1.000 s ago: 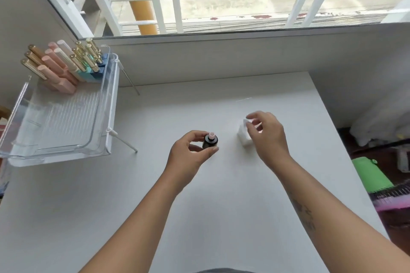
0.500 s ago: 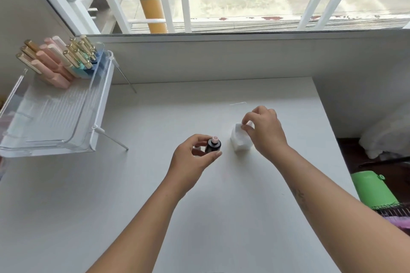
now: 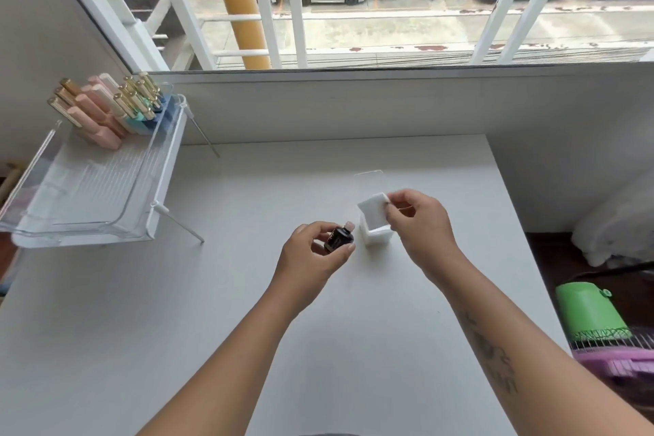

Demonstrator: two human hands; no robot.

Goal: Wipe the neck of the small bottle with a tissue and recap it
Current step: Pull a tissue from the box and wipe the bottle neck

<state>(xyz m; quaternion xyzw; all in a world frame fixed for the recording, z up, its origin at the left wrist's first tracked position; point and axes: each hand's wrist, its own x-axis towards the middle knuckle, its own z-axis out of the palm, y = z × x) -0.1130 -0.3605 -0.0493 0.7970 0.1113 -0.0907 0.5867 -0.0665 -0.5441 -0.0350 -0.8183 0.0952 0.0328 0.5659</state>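
White matte table (image 3: 212, 329) under a window with white bars, street and parked cars outside; clear acrylic rack (image 3: 88, 195) at left holds pink and gold-capped tubes (image 3: 102, 110), green and purple plastic items (image 3: 594, 319) off the right edge

Change since the earlier frames: the right hand (image 3: 419, 226) was pinching down at the white stack on the table, now it has lifted one white tissue (image 3: 371, 209) up and away, the sheet hanging free from the fingertips above the tissue stack (image 3: 376, 235). The small bottle (image 3: 339, 238) was upright before, now it is tilted in the left hand (image 3: 311, 258), neck leaning toward the tissue. Meaning, as a judgement: the pick of the wipe is done, the wiping itself is not yet started, sheet and neck are near but apart

Hands: left closed around the bottle body, thumb and fingers clamped on its sides, held just above the table. Right pinching the tissue corner between thumb and forefinger. The two hands are apart, the stack between and behind them

Materials: bottle is dark glossy glass, short and squat, with a pale pinkish neck on top, uncapped. Cap not seen anywhere in view, can't tell where it lies. Tissue looks like a stiff thin square pad, clean white, holds flat rather than drooping. Stack is a small neat white block. A thin clear square outline lies on the table beyond it, unclear what
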